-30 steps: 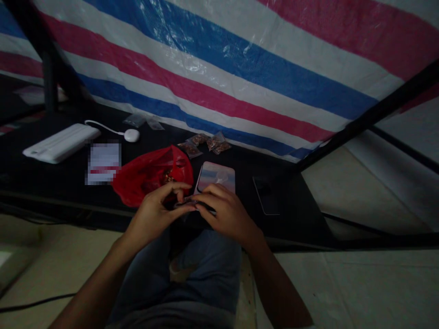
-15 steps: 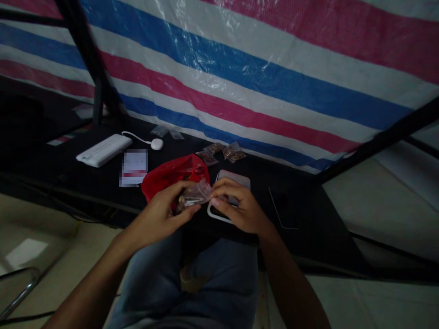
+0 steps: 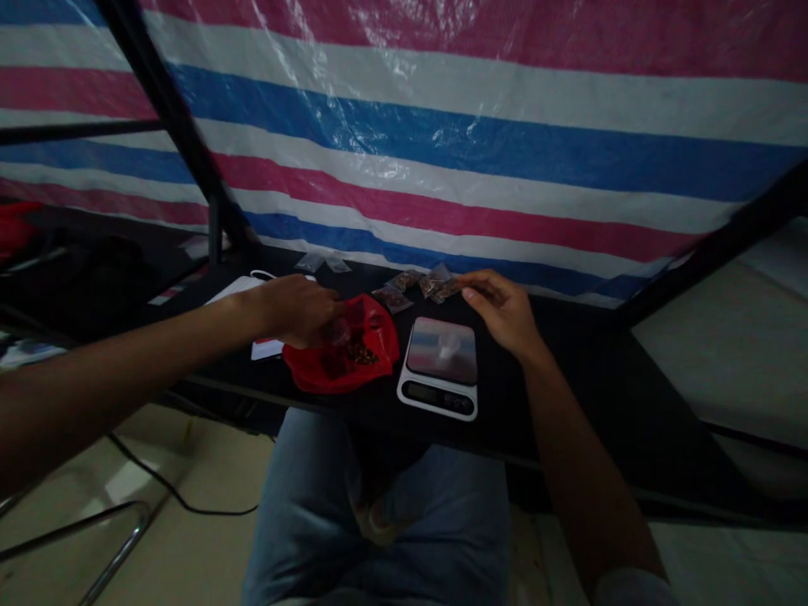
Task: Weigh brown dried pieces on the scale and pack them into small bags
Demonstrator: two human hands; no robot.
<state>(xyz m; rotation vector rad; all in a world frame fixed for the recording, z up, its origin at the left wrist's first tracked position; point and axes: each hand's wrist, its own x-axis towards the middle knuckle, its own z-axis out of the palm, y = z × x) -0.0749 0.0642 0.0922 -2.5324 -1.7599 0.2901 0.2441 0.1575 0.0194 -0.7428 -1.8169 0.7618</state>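
My left hand (image 3: pixel 296 310) reaches over the open red plastic bag (image 3: pixel 353 366) on the black table (image 3: pixel 568 396). Its fingers are curled at the bag's mouth, and I cannot make out what is in them. Brown bits lie inside the bag. My right hand (image 3: pixel 502 310) is stretched to the back of the table. Its thumb and fingers pinch a small clear packet (image 3: pixel 451 288) at the edge of a pile of filled packets (image 3: pixel 404 290). Between the hands stands a white digital scale (image 3: pixel 440 364), and its pan is bare.
Two empty clear packets (image 3: pixel 321 263) lie by the striped tarp wall (image 3: pixel 442 151). A white card (image 3: pixel 265 348) sits left of the red bag. A black frame post (image 3: pixel 183 143) rises at the left. A cable (image 3: pixel 170 488) and a metal chair leg (image 3: pixel 94 543) are on the floor.
Both hands have left the spot near my lap. The right carried the filled packet back to the pile, the left went to the red bag. The scale pan is now uncovered.
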